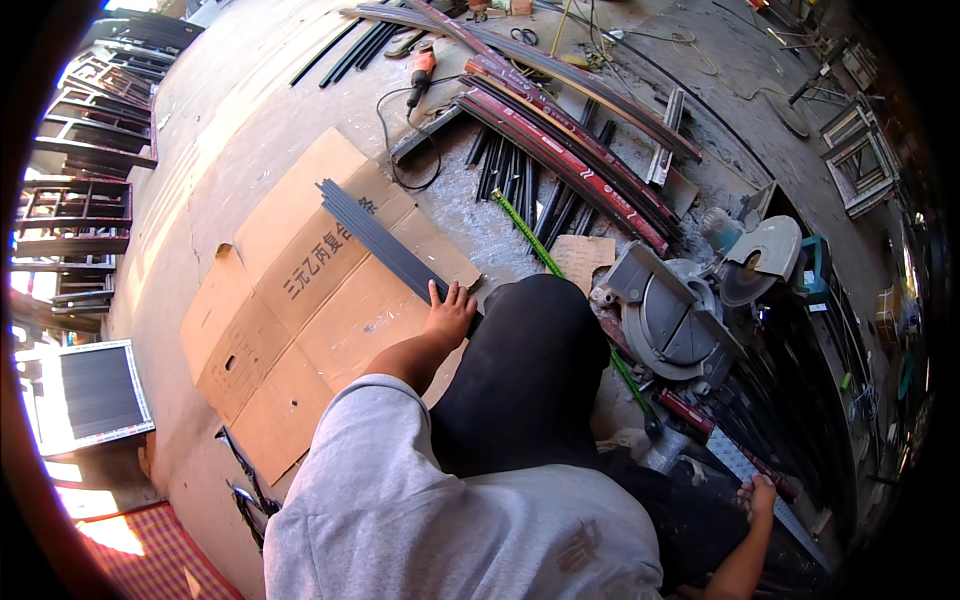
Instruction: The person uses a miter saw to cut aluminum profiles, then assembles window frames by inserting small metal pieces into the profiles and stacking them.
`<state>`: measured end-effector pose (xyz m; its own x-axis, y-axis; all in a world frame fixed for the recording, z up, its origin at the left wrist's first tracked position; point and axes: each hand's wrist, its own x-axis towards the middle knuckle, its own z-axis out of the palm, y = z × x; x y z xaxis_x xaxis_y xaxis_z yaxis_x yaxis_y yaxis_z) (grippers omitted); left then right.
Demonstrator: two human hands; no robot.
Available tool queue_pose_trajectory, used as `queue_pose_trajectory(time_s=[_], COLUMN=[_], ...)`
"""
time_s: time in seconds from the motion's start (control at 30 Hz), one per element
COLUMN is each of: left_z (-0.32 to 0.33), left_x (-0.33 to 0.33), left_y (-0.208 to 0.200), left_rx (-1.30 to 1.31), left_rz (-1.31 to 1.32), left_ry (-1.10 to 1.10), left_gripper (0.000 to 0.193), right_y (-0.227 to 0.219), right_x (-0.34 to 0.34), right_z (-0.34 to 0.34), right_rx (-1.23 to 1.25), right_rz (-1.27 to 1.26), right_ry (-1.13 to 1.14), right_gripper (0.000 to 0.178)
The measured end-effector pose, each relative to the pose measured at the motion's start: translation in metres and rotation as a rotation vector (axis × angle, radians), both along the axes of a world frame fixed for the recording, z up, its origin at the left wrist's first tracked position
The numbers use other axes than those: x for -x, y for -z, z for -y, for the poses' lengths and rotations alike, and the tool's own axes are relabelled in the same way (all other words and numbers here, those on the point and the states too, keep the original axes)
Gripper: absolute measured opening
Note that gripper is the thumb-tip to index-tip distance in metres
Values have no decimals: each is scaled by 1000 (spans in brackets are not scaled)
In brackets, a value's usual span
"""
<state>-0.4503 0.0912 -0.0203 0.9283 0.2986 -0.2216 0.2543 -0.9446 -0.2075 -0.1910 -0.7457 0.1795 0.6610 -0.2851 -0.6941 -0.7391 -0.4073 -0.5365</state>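
My left hand (453,314) lies with its fingers spread over the near end of a bundle of long dark grey strips (378,240). The bundle rests on a flattened brown cardboard box (270,310), next to my bent left knee. Low on the right, my right hand (758,496) has its fingers curled at the edge of a long profile with whitish patterned film (778,500); my fingers partly hide the contact. A mitre saw (680,318) with a round blade stands right of my knee.
Maroon film-wrapped profiles (575,160) lie ahead over short black offcuts. A corded orange power tool (422,72) lies on the floor. A green tape-like strip (528,232) runs past my knee. Window frames (75,215) line the left; black profiles (800,390) lie right.
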Motion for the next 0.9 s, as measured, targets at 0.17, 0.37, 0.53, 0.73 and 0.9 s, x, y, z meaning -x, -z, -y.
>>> queue_pose_trajectory(time_s=[0.17, 0.37, 0.53, 0.73, 0.9], left_z=[-7, -27, -69, -149, -184], left_x=[-17, -35, -81, -99, -65], left_y=[-29, -73, -153, -251, -378], left_rx=[104, 103, 142, 132, 296], left_rz=[-121, -63, 209, 598, 1046], left_ry=[101, 151, 112, -224, -439], left_gripper=[44, 55, 54, 40, 56], right_y=[-3, -10, -12, -9, -6], right_x=[-1, -5, -5, -2, 1], right_z=[-2, -14, -16, -11, 0], right_rx=[15, -24, -35, -58, -77], right_rz=[32, 93, 101, 121, 115], right_ry=[19, 28, 10, 18, -4], right_gripper=[12, 14, 16, 18, 23])
